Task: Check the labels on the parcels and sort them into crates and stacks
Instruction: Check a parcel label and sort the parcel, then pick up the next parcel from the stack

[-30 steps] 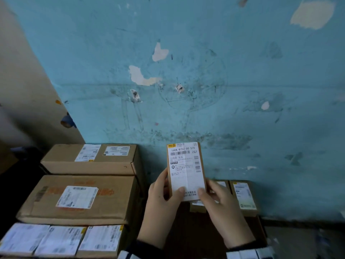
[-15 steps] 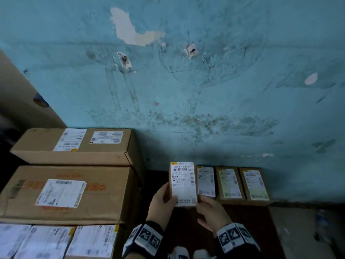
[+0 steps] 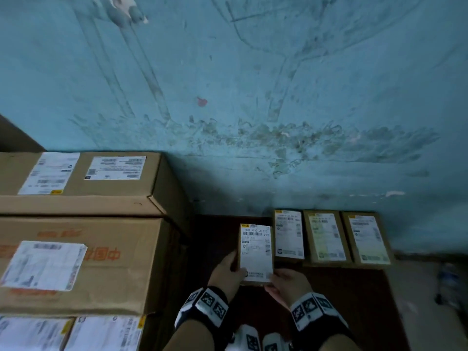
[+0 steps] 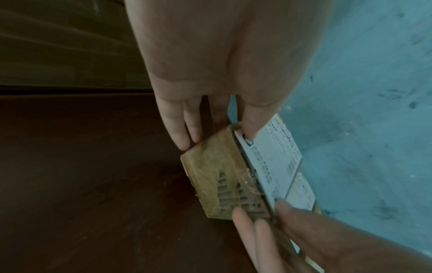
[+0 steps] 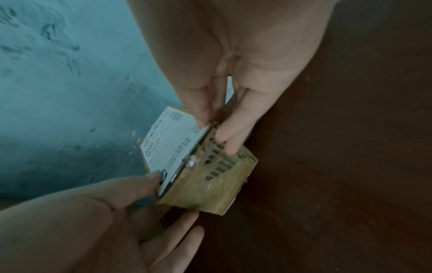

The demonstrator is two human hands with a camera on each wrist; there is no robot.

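Both hands hold one small parcel [image 3: 255, 252] by its near end. The left hand [image 3: 226, 273] pinches the near left corner: its thumb lies on the white label and its fingers [image 4: 180, 129] reach under the cardboard body. The right hand [image 3: 287, 285] pinches the near right corner in the same manner, thumb on the label, fingers on the taped end face. The label faces up, toward the head camera.

The parcel is above the dark brown surface [image 3: 354, 300]; I cannot tell if its far end touches it. Its right edge is just beside the first of three small parcels [image 3: 288, 234] that lie in a row against the foot of the wall, labels up. The other two [image 3: 326, 239] [image 3: 367, 239] follow to the right, close together. To the left of the held parcel there is a dark free strip, and then the side of the large cardboard boxes [image 3: 83, 264] that are stacked there, each with white labels on top.

The blue wall [image 3: 253, 110] behind is worn and scratched, with peeled paint. At the right the surface ends and a paler floor [image 3: 430, 300] shows.
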